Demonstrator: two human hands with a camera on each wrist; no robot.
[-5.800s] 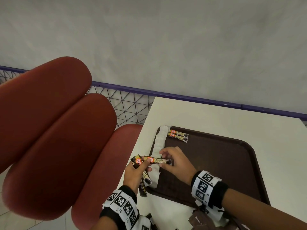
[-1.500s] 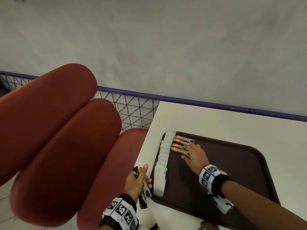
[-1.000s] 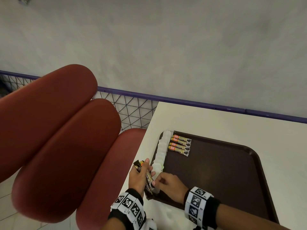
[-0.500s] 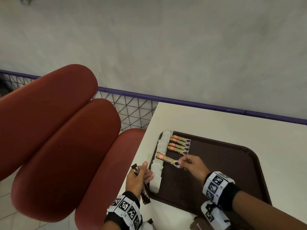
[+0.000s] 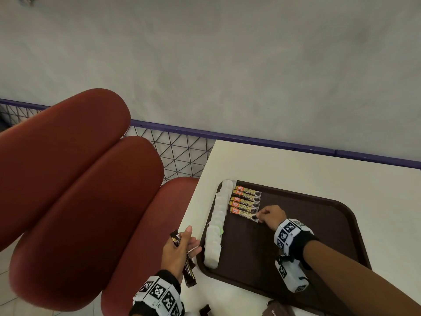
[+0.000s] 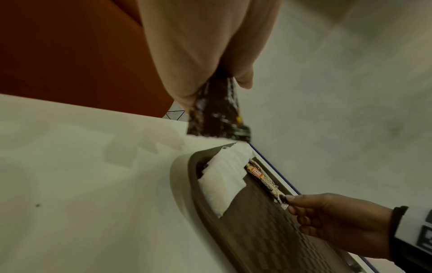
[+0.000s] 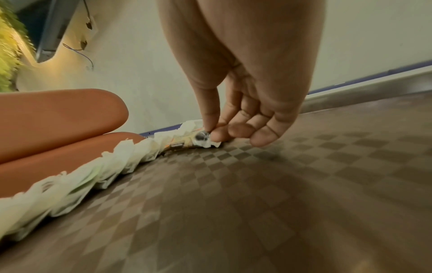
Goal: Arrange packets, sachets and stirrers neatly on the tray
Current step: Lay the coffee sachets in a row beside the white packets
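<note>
A dark brown tray (image 5: 307, 258) lies on the white table. White sachets (image 5: 218, 220) line its left edge in a column. Beside them lie several orange-and-gold stick sachets (image 5: 247, 198) in a tidy row. My right hand (image 5: 259, 218) pinches the right end of the nearest stick sachet (image 5: 242, 213), which lies flat on the tray. The right wrist view shows thumb and forefinger (image 7: 209, 134) on that sachet's end (image 7: 201, 138). My left hand (image 5: 182, 242) hovers off the tray's left edge and grips a bundle of dark brown sachets (image 5: 189, 267), also in the left wrist view (image 6: 217, 114).
Red padded chair cushions (image 5: 68, 190) fill the left, close to the table's left edge. A purple rail (image 5: 250, 139) and grey wall run behind the table (image 5: 296, 165). More brown packets (image 5: 278, 310) lie at the table's near edge. Most of the tray floor (image 7: 257, 203) is bare.
My right hand drew a stick sachet from the left hand's bundle, carried it up the tray and laid it as the nearest in the row. The left hand stayed put.
</note>
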